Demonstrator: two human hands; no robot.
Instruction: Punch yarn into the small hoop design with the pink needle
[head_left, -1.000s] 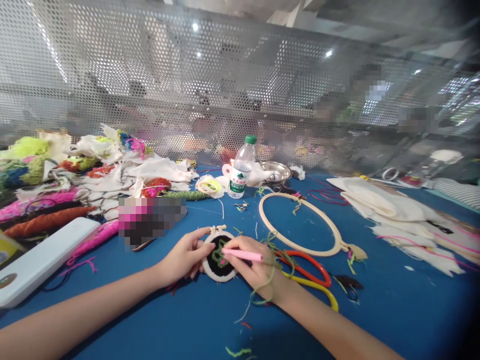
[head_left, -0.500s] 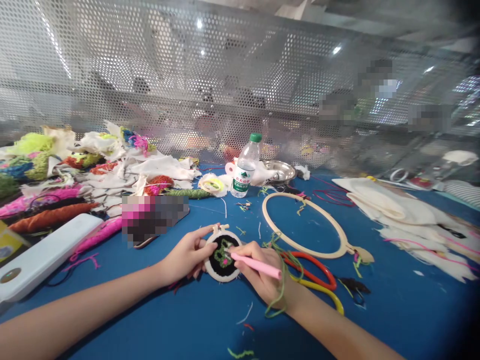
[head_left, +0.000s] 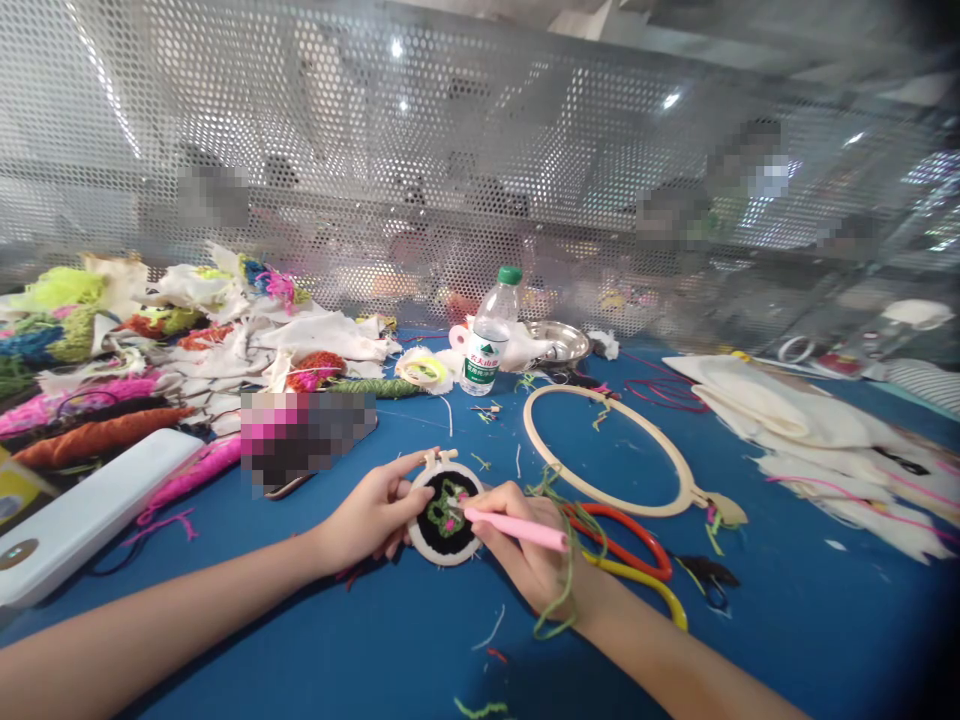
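Note:
My left hand (head_left: 381, 510) grips the left side of a small round embroidery hoop (head_left: 421, 545), thumb on its face and the other fingers behind. Black fabric fills the hoop, with green yarn loops (head_left: 439, 520) and a bit of pink worked into it. Pinched in my right hand (head_left: 529, 560) is a pink-handled punch needle (head_left: 517, 527), its metal tip at the upper right part of the stitching. Green yarn (head_left: 568, 590) trails from the handle's back end and hangs over my right wrist.
Scissors with red and yellow handles (head_left: 660, 560) lie beside my right forearm, below a large wooden hoop (head_left: 682, 480). A water bottle (head_left: 491, 335) stands behind. Yarn bundles (head_left: 105, 435), a phone (head_left: 307, 440) and a white case (head_left: 97, 510) are left; white cloth (head_left: 810, 430) lies right.
The punch needle has shifted slightly to the right, its back end a little lower on the right. My left hand and the small hoop stay nearly still.

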